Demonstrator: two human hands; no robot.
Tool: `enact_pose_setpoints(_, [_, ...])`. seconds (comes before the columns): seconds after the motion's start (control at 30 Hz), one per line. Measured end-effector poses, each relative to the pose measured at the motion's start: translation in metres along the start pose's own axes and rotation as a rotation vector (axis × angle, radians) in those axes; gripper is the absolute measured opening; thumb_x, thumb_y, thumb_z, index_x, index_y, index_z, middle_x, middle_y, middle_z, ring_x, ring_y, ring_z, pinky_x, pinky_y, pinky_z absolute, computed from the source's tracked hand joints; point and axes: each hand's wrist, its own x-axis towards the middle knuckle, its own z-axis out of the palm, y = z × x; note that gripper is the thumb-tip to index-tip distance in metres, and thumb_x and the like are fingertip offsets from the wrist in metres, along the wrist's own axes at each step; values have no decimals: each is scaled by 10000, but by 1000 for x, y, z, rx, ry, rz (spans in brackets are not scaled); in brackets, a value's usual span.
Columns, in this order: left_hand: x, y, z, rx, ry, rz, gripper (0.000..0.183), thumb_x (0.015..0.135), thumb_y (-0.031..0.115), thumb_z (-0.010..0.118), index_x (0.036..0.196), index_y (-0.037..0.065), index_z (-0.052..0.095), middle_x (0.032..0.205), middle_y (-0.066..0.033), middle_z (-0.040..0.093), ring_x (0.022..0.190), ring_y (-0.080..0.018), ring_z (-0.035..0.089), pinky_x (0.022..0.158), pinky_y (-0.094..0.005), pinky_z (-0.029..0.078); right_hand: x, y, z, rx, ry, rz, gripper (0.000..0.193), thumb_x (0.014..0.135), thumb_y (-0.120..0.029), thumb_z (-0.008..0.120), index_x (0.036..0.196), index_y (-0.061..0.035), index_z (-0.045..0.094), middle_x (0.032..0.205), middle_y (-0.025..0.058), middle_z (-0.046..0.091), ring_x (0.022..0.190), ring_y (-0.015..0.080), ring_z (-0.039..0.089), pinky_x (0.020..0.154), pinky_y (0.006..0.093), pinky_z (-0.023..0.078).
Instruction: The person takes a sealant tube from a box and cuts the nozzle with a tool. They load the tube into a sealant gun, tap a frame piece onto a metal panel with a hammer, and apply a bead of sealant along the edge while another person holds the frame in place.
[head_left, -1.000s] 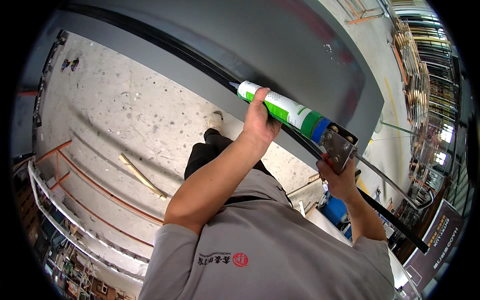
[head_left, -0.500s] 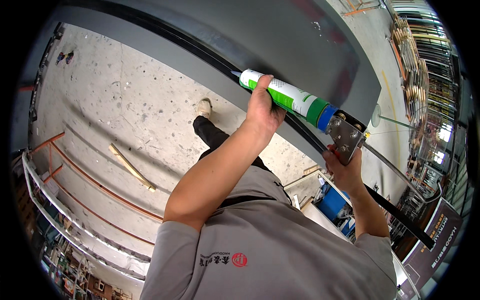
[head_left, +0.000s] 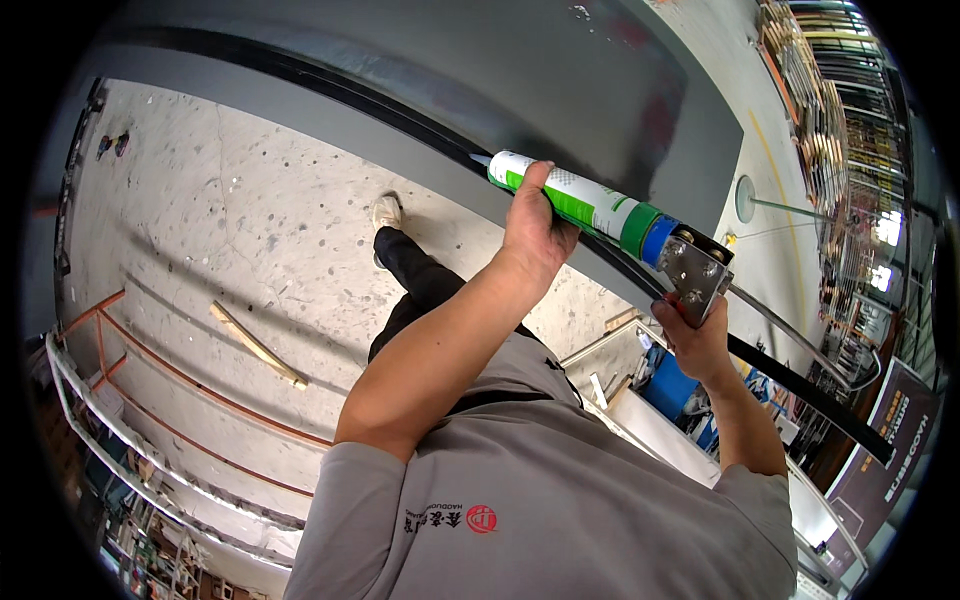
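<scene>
A white and green sealant cartridge (head_left: 590,205) sits in a caulking gun (head_left: 692,272) with a blue collar and metal plate. My left hand (head_left: 540,222) is closed around the cartridge's front half, thumb on top. At the gun's rear, my right hand (head_left: 700,338) grips the handle, which its fingers partly hide. The pale nozzle (head_left: 480,158) points left, its tip at the black strip (head_left: 350,100) along a large dark grey panel (head_left: 540,90). Whether the tip touches the strip I cannot tell. The gun's rod (head_left: 785,330) extends back to the right.
Below the panel lies a speckled concrete floor (head_left: 170,210) with a wooden strip (head_left: 258,345). An orange metal frame (head_left: 210,395) stands at left. At right are a blue container (head_left: 670,385), a dark banner (head_left: 885,460) and racks of long profiles (head_left: 800,110).
Both hands and the caulking gun have moved a little right along the panel's strip, and the view has shifted with them. Both grips stay the same.
</scene>
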Motion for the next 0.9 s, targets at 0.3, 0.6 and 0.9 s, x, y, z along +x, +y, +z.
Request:
enact_pose_setpoints(0.3, [10, -55, -26, 22, -55, -61, 274, 948, 237, 606, 1145, 66, 525, 1067, -91, 634, 1043, -289, 636, 1030, -487, 492, -31, 30, -26, -1, 74, 20, 145, 892, -88, 719, 838, -10, 610, 673, -37, 548, 629, 49, 459, 561, 245, 396])
enact_pose_setpoints(0.6, [14, -107, -46, 39, -30, -139, 282, 969, 247, 579, 1174, 65, 516, 1130, -100, 624, 1082, -299, 622, 1060, -486, 468, -58, 54, -51, -79, 131, 43, 141, 889, -99, 719, 867, -8, 614, 653, -24, 544, 614, 70, 444, 559, 265, 399])
enact_pose_setpoints(0.9, [12, -136, -51, 50, -50, -206, 274, 981, 240, 565, 1184, 65, 508, 1141, -92, 622, 1083, -261, 626, 1055, -431, 483, -72, 78, -73, -86, 182, 176, 182, 879, -135, 750, 928, 0, 638, 750, 4, 628, 667, 62, 537, 610, 251, 461])
